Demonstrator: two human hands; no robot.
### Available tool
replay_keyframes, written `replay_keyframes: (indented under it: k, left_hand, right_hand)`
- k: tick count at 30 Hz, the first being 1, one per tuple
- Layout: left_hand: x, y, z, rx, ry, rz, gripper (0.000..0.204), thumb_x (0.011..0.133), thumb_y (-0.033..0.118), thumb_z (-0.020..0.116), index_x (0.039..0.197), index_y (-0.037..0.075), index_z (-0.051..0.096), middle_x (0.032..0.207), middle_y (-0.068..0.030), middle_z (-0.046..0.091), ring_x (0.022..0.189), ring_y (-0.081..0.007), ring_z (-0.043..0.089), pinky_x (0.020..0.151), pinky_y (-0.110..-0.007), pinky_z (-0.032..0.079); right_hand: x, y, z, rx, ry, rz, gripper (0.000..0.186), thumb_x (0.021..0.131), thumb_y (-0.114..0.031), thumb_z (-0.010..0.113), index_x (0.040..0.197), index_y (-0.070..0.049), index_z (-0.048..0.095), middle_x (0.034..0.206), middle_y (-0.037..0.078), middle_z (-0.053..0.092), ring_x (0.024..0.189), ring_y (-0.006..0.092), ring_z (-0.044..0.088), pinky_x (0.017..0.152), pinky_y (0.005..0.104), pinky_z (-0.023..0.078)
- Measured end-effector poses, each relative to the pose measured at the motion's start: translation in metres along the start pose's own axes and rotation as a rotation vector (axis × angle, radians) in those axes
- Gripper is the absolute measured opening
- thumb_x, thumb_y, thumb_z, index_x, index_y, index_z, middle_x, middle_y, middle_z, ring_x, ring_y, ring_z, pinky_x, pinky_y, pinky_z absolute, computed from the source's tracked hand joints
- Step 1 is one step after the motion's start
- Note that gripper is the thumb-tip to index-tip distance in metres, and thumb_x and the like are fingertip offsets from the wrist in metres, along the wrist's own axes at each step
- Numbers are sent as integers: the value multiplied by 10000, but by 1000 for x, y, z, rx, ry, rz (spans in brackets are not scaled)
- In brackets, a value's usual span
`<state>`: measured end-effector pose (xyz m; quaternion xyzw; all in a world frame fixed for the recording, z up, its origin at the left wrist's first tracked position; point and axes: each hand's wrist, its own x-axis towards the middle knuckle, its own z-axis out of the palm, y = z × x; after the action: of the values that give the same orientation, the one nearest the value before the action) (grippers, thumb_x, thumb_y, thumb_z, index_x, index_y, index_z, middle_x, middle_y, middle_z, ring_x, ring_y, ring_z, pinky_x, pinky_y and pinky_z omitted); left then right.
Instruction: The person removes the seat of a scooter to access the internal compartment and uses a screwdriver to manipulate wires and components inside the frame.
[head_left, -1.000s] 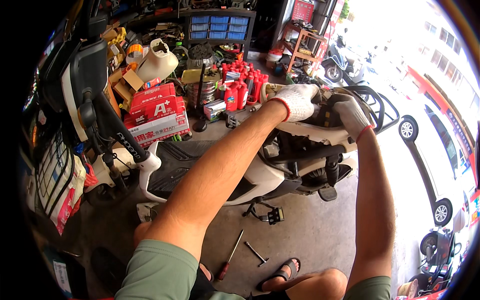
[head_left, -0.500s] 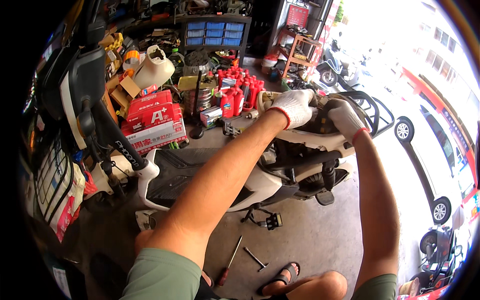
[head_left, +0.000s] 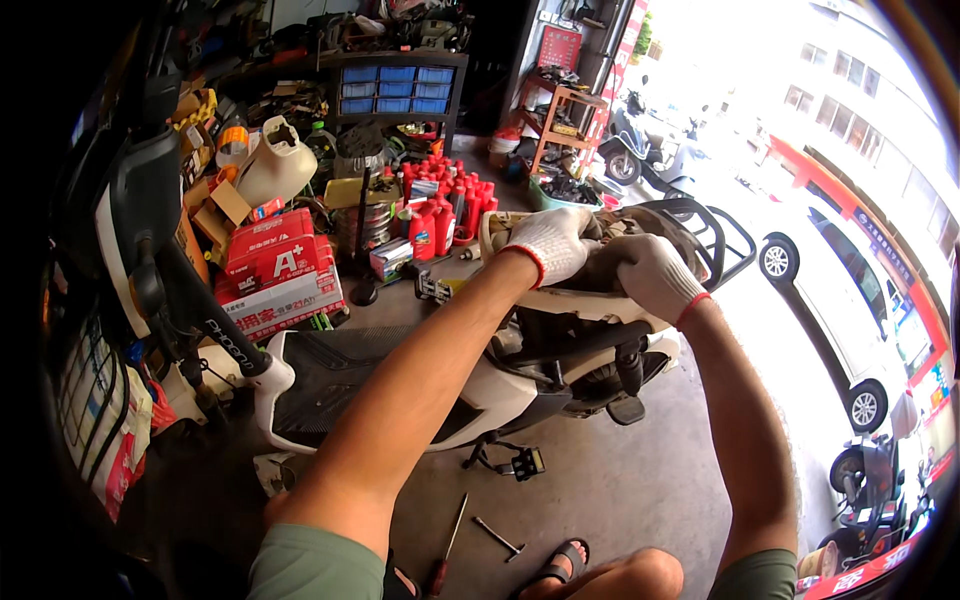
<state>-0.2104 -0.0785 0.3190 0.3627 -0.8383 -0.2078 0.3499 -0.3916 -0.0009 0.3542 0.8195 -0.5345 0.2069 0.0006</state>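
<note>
Both my hands wear white knit gloves with red cuffs and work over the open seat area of a white and black scooter (head_left: 490,405). My left hand (head_left: 552,245) is closed at the left part of the pale rear body frame (head_left: 590,300). Close to its right, my right hand (head_left: 660,275) is closed too, with curled fingers over dark material inside the frame. The gloves hide what the fingers grip. A black rear rack (head_left: 730,240) curves out beyond my right hand. Below the frame sits a dark shock absorber (head_left: 628,365).
A screwdriver (head_left: 450,545) and a T-handle wrench (head_left: 498,538) lie on the floor near my sandalled foot (head_left: 560,570). Red bottles (head_left: 432,225) and red battery boxes (head_left: 280,262) stand beyond the scooter. Blue drawers (head_left: 395,90) are behind them. A white car (head_left: 840,270) is outside.
The whole view has shifted, so the scene sits lower and further left. My right hand has come slightly nearer to me over the frame; my left hand stays about where it was.
</note>
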Motion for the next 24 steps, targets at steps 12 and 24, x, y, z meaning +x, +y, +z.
replay_keyframes:
  k: [12,24]
  left_hand:
    - [4,15,9,208,-11,-69,370,874,294,725,1127,27,683,1132,-250,712,1114,-385,677,972,-449,524]
    - [-4,14,7,153,42,-36,384,831,314,782,1092,42,710,1084,-218,730,1043,-391,693,892,-451,538]
  right_hand:
    - [11,35,34,209,390,83,237,854,12,518,1012,-9,693,903,138,735,839,216,708,770,333,557]
    - [6,-7,-5,-239,103,96,272,867,-133,622,1120,-64,693,1033,197,728,1000,391,690,874,467,544]
